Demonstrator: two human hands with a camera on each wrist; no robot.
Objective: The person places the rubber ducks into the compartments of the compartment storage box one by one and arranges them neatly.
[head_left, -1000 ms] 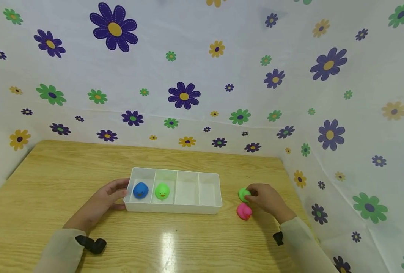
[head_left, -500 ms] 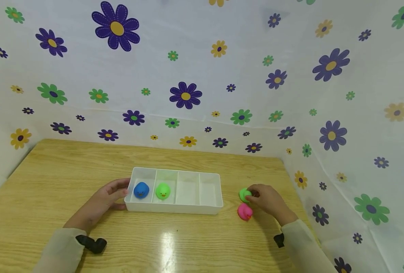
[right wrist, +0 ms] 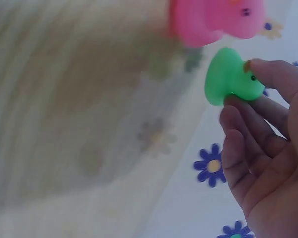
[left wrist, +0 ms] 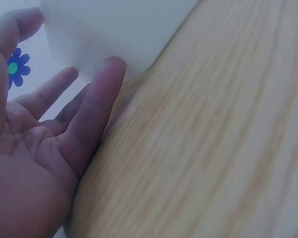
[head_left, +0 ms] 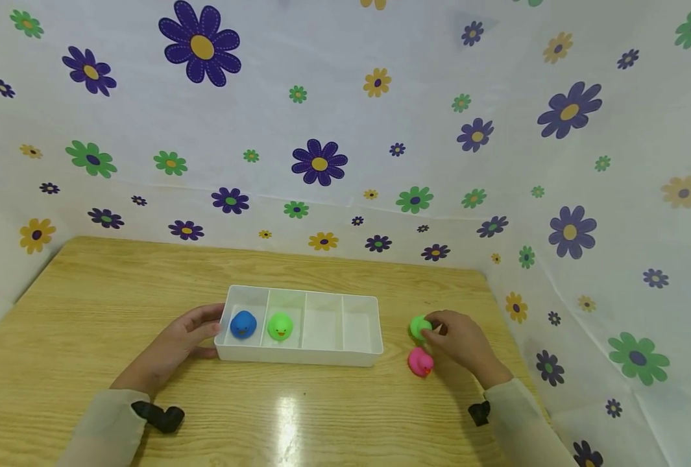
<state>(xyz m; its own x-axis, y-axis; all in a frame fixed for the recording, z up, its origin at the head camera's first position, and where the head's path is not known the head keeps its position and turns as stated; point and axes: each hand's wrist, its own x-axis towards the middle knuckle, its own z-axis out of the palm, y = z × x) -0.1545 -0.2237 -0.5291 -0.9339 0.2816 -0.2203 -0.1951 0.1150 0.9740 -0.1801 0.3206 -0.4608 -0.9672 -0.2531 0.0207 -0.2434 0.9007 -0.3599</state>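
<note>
On the pale wood-grain worktop point(head_left: 217, 405), right of a white four-compartment plastic tray point(head_left: 298, 356), a small, round, bright-green toy duck point(head_left: 418, 327) is pinched by the thumb and fingers of the right hand point(head_left: 463, 337), just beyond a rounded pink toy duck point(head_left: 420, 362). Spread fingertips of the left hand point(head_left: 172, 342) touch the tray's left end. The pinched duck's head lies toward the right palm, beak by the thumb; its rounded body shows no marked long axis. A gentle grip and a straight upward lift should best avoid nudging the pink one.
</note>
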